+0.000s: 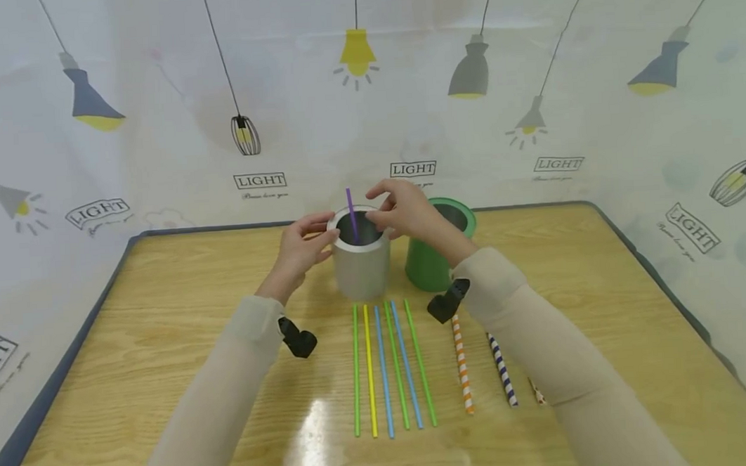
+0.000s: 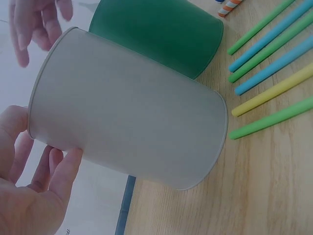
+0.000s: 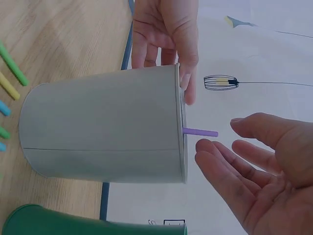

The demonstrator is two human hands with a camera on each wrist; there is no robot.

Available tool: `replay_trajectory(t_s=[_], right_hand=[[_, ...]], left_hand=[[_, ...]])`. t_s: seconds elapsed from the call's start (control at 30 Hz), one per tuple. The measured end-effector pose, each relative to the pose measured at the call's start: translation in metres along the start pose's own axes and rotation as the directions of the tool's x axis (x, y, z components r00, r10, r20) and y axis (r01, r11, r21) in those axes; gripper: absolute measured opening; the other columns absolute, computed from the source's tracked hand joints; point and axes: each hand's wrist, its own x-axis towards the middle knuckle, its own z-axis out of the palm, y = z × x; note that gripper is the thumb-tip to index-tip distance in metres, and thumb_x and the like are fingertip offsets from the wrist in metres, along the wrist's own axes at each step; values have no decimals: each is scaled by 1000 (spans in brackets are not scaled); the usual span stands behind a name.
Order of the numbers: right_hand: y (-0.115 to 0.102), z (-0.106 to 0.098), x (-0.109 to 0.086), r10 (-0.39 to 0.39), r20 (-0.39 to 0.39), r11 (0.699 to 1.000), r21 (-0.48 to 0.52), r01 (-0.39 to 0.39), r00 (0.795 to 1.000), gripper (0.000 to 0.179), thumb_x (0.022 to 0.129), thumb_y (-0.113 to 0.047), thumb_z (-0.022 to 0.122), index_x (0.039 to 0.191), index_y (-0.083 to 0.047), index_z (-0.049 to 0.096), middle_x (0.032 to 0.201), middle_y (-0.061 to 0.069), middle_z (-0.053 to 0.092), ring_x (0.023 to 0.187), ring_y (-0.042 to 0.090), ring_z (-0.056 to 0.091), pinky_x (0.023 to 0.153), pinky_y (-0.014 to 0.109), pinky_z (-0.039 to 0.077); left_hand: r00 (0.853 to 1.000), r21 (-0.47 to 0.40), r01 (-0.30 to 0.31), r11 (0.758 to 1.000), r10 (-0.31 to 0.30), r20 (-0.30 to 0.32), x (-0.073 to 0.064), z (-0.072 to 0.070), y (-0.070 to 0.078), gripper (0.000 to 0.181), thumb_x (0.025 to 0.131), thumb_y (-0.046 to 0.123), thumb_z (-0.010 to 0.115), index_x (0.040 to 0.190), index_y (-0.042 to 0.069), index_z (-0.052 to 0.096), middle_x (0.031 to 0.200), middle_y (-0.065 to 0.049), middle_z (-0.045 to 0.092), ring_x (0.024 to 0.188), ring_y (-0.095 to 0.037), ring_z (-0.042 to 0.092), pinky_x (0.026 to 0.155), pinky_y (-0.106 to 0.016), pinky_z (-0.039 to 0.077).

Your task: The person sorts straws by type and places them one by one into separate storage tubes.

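Observation:
A pale grey bucket (image 1: 362,272) stands on the table with one purple straw (image 1: 351,209) upright in it, its top above the rim. My left hand (image 1: 300,247) holds the bucket's left side at the rim, thumb and fingers against the wall. My right hand (image 1: 403,210) is over the right side of the rim. In the right wrist view its fingers (image 3: 220,181) are spread and hold nothing, just beyond the tip of the straw. A green bucket (image 1: 426,262) stands to the right, partly behind my right forearm.
Several green, yellow and blue straws, such as a yellow straw (image 1: 370,374), lie side by side in front of the buckets. An orange-striped straw (image 1: 462,369) and a blue-striped straw (image 1: 502,370) lie farther right. A patterned straw (image 1: 537,392) shows partly under my right sleeve.

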Motion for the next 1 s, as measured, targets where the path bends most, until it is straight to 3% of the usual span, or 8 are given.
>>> replay_trajectory(t_s=[0.27, 0.57, 0.87, 1.0], right_hand=[[14, -5, -33, -22, 29, 999, -24, 23, 999, 38, 88, -11, 62, 122, 0, 52, 86, 16, 64, 71, 22, 63, 56, 32, 56], [45, 9, -66, 16, 58, 997, 69, -20, 998, 29, 86, -10, 64, 113, -1, 57, 84, 14, 63, 73, 28, 62, 59, 36, 56], [85, 33, -79, 72, 103, 982, 165, -88, 992, 31, 87, -7, 62, 113, 7, 55, 87, 24, 62, 78, 38, 61, 63, 44, 56], [100, 42, -78, 129, 97, 971, 190, -145, 987, 32, 86, -8, 62, 113, 7, 55, 83, 22, 62, 75, 40, 61, 61, 43, 56]], left_hand=[[1000, -10, 11, 1000, -11, -13, 0, 1, 0, 40, 87, 12, 64, 125, 8, 55, 117, -13, 49, 108, -27, 52, 81, -36, 52], [1000, -10, 2, 1000, -2, -22, 3, 0, -3, 39, 86, 12, 65, 124, 9, 56, 116, -12, 51, 107, -26, 53, 79, -34, 53], [1000, -19, 2, 1000, -2, -8, 2, 0, -1, 40, 86, 11, 65, 124, 7, 55, 115, -13, 50, 107, -26, 53, 79, -33, 53], [1000, -21, 2, 1000, -2, -10, 2, 0, -1, 39, 86, 11, 65, 124, 7, 56, 115, -13, 50, 107, -26, 53, 78, -33, 54]])
